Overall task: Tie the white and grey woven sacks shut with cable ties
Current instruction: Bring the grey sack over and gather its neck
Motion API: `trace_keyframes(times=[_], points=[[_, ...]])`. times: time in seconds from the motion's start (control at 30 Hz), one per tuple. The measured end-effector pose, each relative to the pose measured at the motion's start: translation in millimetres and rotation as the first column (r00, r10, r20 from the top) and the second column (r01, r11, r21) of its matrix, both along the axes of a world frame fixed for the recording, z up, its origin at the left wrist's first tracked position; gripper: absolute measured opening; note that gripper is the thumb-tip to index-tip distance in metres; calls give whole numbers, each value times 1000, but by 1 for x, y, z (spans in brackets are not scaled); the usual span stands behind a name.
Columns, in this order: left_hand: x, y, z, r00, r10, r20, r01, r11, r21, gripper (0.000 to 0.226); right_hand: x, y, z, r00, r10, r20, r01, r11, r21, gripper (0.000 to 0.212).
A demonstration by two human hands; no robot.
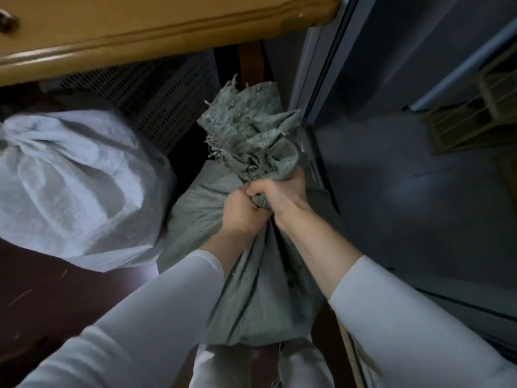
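Both hands: the left hand (240,210) and the right hand (279,193) were clenched round the bunched neck of the grey sack (251,275), knuckles touching, the right at 1 o'clock of the left.
Grey sack: it stood at the middle of the view, against a dark panel (391,191) at 3 o'clock; its frayed mouth (246,127) fanned out at 12 o'clock from the fists.
White sack: the white sack (78,191) sat at 9 o'clock, just beside the grey one, its neck gathered at its own 10 o'clock; too blurred to tell whether it was tied.
Cable tie: none showed; one may have been hidden inside the fists.
Step in hand: most likely wringing the neck narrow before strapping it.
Doing it well: the twist wanted to stay tight and low, close to the fill, with one fist holding while the other fetched and looped the tie below the frayed edge.
Risk: a loosened grip would probably let the stiff weave spring open.
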State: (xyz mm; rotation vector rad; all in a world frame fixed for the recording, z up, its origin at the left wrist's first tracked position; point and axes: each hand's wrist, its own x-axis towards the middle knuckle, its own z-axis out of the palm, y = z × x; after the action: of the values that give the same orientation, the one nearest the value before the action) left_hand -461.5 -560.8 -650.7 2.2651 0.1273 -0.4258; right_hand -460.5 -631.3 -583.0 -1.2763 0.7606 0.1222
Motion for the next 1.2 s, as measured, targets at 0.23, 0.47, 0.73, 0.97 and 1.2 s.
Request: trace_keyframes(times=[0.23, 0.47, 0.73, 0.97, 1.2], points=[[35, 24, 10, 989, -14, 145, 39, 985, -169, 78, 37, 13, 17, 993, 65, 103, -61, 997, -41, 45], [0, 40, -23, 968, -224, -111, 217, 974, -70, 159, 49, 8, -13, 989, -143, -24, 143, 990, 12, 37], [30, 7, -34, 999, 20, 33, -12, 974, -226, 97, 59, 17, -37, 968, -228, -104, 226, 974, -31, 29], [37, -4, -30, 948, 215, -233, -272, 928, -253, 17, 64, 18, -47, 980, -150, -130, 158, 986, 51, 49], [58, 0, -42, 933, 187, -307, -252, 949, -188, 70, 18, -33, -47, 733, 662, 157, -170, 402, -900, 66]])
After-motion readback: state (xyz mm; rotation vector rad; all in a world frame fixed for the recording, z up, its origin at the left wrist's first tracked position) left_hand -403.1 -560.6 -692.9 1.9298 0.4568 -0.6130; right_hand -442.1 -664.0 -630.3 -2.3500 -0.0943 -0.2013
